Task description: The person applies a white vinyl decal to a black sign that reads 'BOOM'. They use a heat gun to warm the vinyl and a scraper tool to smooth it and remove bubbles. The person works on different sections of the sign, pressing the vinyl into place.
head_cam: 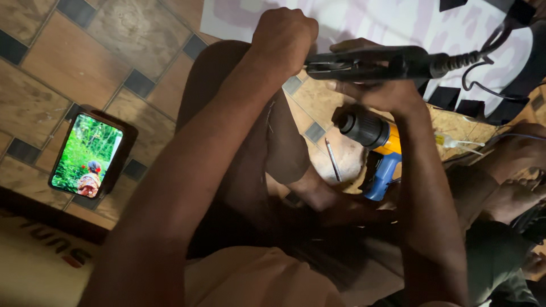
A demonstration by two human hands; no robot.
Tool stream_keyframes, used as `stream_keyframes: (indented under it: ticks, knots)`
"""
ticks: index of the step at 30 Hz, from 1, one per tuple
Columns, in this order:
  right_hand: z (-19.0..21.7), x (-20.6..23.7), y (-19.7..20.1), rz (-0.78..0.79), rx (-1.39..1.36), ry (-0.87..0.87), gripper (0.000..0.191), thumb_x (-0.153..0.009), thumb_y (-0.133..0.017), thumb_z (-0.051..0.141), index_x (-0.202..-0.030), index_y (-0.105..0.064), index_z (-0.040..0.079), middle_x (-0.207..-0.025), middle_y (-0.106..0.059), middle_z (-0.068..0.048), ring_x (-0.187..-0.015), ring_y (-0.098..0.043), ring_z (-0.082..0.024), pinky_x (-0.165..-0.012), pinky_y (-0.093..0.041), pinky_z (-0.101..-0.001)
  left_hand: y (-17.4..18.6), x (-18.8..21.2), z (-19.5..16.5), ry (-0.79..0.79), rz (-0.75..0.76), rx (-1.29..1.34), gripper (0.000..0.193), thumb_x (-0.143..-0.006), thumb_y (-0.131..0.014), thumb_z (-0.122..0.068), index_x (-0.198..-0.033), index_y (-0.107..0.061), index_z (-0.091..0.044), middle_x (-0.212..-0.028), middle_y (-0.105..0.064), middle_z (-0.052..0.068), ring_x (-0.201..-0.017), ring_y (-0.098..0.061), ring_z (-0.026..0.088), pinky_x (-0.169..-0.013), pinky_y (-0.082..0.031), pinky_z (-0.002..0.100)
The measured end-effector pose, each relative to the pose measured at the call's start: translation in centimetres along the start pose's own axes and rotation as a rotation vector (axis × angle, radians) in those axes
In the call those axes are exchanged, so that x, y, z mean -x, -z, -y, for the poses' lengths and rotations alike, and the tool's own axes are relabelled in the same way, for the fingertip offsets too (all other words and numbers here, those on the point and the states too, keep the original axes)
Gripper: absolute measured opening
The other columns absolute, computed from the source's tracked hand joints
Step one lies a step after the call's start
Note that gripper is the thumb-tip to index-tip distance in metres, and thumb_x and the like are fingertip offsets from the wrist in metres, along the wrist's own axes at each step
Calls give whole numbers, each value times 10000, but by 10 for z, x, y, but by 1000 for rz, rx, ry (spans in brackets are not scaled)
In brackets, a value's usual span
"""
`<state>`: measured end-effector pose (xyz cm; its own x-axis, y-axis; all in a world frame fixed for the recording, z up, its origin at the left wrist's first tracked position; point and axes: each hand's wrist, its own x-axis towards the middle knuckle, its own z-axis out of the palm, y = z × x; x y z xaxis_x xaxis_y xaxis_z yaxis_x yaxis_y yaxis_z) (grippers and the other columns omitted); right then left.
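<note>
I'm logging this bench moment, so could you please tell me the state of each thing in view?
Left hand: closed in a fist at the tip of the black tool.
Right hand: gripping the black tool.
Black tool: held level, its cable trailing right.
Drill: lying on the floor, untouched.
Phone: propped up, screen lit.
Pencil: lying on the tiles.

The floor [68, 51] shows tan and brown tiles with small dark grey squares. The drill [378, 150] is yellow, blue and black. The phone [85, 153] screen glows green. The sheet [398, 23] looks white, perhaps with pale pink marks.
</note>
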<state>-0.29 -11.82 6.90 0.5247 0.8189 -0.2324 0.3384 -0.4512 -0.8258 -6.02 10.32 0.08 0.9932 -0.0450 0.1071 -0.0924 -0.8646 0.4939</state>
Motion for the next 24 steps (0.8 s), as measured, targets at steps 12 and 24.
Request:
stream_keyframes:
  ticks: [12,24]
  knots:
    - [-17,-11,20,-20,85,-21,535,-1007,-831,367,-1398,-647,51,-1238,-732,-136,-1182,-701,-279,-986,-571,-434,2,0,-2,9,-45,0,81,-696,-761,-83,-774,-758,-105,-766,-733,161,-761,-732,351,-676,-574,450]
    - [17,-17,28,46,-54,-420,603,-905,-788,314,-1428,-606,76,-944,-652,-103,-664,-598,-177,-510,-464,-307,-2,-4,-2,43,-92,-47,76,-691,-748,-76,-744,-762,-128,-768,-740,156,-766,-734,349,-657,-576,447]
